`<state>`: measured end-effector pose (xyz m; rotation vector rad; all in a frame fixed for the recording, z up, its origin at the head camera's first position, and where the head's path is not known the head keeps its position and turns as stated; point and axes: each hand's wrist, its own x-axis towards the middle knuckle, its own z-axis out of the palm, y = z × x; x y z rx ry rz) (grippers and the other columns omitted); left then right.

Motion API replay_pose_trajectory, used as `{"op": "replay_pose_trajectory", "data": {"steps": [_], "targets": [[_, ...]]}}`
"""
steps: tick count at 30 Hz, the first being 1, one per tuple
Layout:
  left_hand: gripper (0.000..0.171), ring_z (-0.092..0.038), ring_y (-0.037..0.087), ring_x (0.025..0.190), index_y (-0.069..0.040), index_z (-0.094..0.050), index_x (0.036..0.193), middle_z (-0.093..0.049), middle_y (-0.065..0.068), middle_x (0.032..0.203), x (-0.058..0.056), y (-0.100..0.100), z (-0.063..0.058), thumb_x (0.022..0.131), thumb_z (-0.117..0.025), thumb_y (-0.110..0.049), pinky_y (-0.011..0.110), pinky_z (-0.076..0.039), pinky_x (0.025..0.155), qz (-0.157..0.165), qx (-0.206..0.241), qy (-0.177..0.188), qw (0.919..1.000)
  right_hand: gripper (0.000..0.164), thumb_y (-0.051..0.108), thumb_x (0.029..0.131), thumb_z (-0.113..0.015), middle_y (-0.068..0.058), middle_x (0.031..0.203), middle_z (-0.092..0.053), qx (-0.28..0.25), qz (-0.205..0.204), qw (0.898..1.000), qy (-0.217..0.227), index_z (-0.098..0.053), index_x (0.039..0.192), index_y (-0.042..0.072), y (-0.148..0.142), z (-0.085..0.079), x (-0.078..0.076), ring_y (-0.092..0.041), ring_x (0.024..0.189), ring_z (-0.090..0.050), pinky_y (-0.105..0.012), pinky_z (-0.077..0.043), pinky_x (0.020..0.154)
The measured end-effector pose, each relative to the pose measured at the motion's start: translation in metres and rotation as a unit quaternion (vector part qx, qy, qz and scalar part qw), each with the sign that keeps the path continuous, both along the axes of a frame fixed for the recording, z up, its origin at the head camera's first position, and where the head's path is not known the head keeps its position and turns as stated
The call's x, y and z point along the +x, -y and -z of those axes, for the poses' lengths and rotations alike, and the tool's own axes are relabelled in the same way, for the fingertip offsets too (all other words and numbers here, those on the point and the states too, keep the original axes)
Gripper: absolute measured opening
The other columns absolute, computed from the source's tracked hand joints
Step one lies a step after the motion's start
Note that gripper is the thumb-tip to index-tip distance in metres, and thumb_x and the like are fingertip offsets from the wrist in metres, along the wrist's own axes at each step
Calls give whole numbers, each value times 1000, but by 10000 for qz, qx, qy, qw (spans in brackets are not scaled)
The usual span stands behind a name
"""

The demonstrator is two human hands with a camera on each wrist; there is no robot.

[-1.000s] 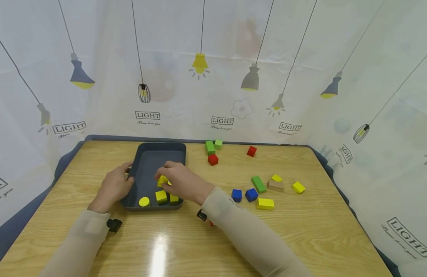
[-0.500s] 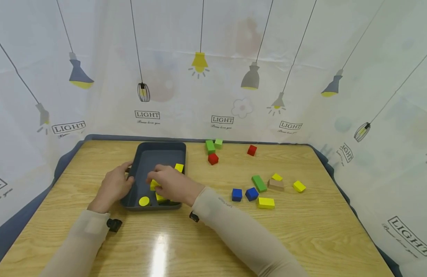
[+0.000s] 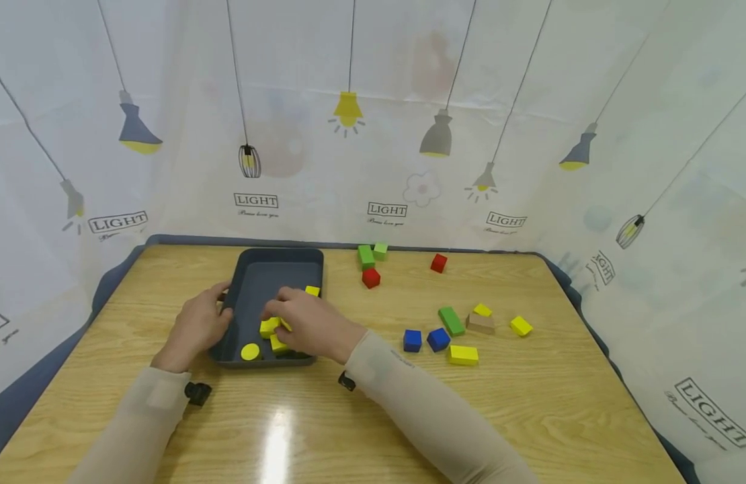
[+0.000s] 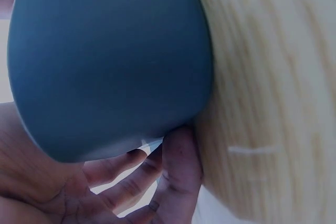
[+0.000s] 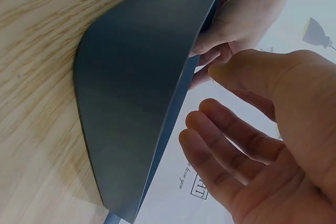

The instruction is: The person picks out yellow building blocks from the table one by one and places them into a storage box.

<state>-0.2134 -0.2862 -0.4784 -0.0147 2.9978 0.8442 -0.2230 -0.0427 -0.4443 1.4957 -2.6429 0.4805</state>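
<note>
A dark grey tray (image 3: 280,275) lies on the table's left side. My left hand (image 3: 194,329) grips its left wall, thumb over the rim and fingers along the outside, as the right wrist view shows. Reaching over the near right part of the tray is my right hand (image 3: 312,323), fingers loosely bent. In the right wrist view nothing shows between its thumb and fingers. A yellow block (image 3: 267,328) sits at its fingertips, with another yellow block (image 3: 278,344) just below. A round yellow block (image 3: 250,351) lies in the near left corner; the hand partly hides other yellow pieces.
Right of the tray are two blue cubes (image 3: 412,341), a yellow block (image 3: 464,355), a green block (image 3: 451,321) and a brown block (image 3: 480,324). Farther back lie green blocks (image 3: 365,257) and red cubes (image 3: 371,278). A lamp-print curtain (image 3: 324,168) hangs behind the table.
My right hand shifted left inside the tray, then slightly back right. A yellow block at its fingertips now lies lower and farther left on the tray floor. My left hand stayed put.
</note>
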Motion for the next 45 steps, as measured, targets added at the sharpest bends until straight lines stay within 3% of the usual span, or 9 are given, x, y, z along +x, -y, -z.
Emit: {"op": "replay_pose_trajectory", "data": {"steps": [6,14,22,37,45], "targets": [[60,-56,38,103,0,-31,155,-48,31,140,1,-1,1,100,-53,-10,50,-49,79,-100,-8,46,9999,28,20,94,-73,3,111,-59,-83,153,9998,23,-70,122,18,-10,-3,5,-1,84,-51,-10,-44,70],[61,-55,36,98,-1,-29,156,-48,31,140,0,-2,2,100,-53,-9,46,-49,75,-147,8,88,9999,30,22,94,-72,1,115,-61,-65,394,9991,134,-68,124,19,-25,0,5,-3,82,-50,-12,-44,66],[60,-55,37,102,0,-30,155,-48,31,140,0,-3,2,100,-53,-9,49,-49,79,-153,16,99,9998,28,21,93,-73,4,108,-58,-129,740,9969,230,-70,121,19,-45,5,4,-6,82,-51,-15,-46,67],[61,-54,44,115,-1,-30,156,-48,31,140,1,-2,4,100,-53,-9,55,-49,85,-151,28,67,9999,28,27,94,-73,2,110,-60,-300,1310,9909,61,-69,120,18,-103,9,-5,-10,90,-58,-25,-52,79],[60,-56,41,109,-1,-30,156,-48,31,139,0,-2,2,100,-53,-10,53,-49,81,-117,30,-17,9999,25,25,94,-72,3,109,-62,-516,1601,9857,72,-69,117,20,-136,13,-15,-17,95,-62,-29,-52,79]]}}
